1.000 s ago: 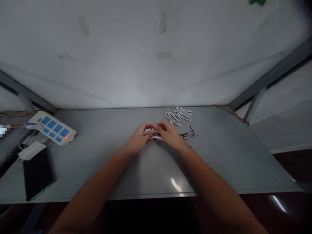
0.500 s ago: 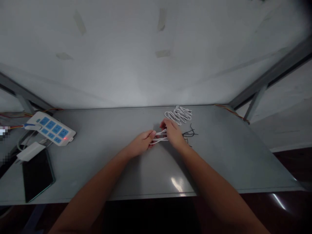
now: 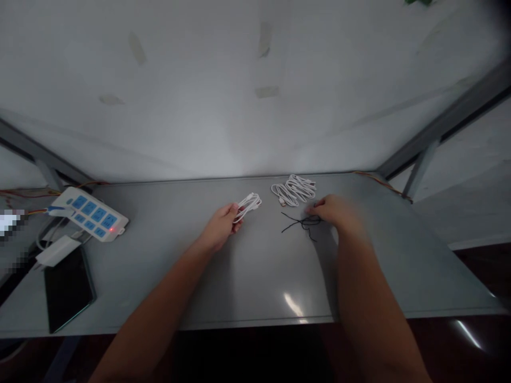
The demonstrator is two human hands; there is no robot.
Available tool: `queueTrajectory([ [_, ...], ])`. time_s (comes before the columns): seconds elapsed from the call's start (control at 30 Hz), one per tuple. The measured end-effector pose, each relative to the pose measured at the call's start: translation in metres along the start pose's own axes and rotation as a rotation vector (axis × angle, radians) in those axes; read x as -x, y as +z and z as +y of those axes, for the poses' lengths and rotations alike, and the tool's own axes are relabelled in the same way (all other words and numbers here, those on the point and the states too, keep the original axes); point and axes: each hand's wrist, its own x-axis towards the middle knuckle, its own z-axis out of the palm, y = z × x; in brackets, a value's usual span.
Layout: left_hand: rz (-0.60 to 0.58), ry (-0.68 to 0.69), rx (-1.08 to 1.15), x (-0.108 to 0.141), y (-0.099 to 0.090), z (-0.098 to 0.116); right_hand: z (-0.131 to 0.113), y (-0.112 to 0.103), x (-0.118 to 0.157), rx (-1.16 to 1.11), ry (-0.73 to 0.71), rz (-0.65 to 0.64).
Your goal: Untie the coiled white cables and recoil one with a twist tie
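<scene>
My left hand point(image 3: 224, 224) is closed around a coiled white USB cable point(image 3: 250, 204), whose looped end sticks out to the right of my fingers. Over at the right, my right hand point(image 3: 329, 209) has its fingers pinched at a small pile of black twist ties point(image 3: 305, 222) lying on the table. Whether one tie is between the fingertips is too small to make out. Behind the ties lie coiled white cables point(image 3: 294, 190), with a plug end showing at their left.
On the left stand a white power strip point(image 3: 93, 215) with blue sockets and a lit red light, a white charger point(image 3: 59, 250) and a dark tablet point(image 3: 68, 290). The grey table point(image 3: 255, 287) meets a wall at the back. Thin coloured wires point(image 3: 383, 184) run along the right rear corner.
My right hand has let go of the white cable and moved right to the black ties. My left hand keeps the cable, now slightly further left and tilted upward.
</scene>
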Motion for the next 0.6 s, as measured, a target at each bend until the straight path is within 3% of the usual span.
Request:
queueTrajectory([
  [0.13,0.008,0.022,0.005,0.000,-0.001,0.001,-0.008,-0.003,0.003,-0.011,0.026,-0.064],
  [0.27,0.015,0.017,-0.004,-0.001,-0.001,0.001,-0.009,-0.020,0.013,-0.082,0.011,-0.050],
  [0.4,0.017,0.019,0.003,-0.002,0.000,0.000,0.000,-0.035,0.022,-0.244,-0.038,-0.076],
  [0.6,0.031,0.009,0.000,-0.002,0.000,0.000,0.010,-0.040,0.022,-0.555,0.052,-0.082],
])
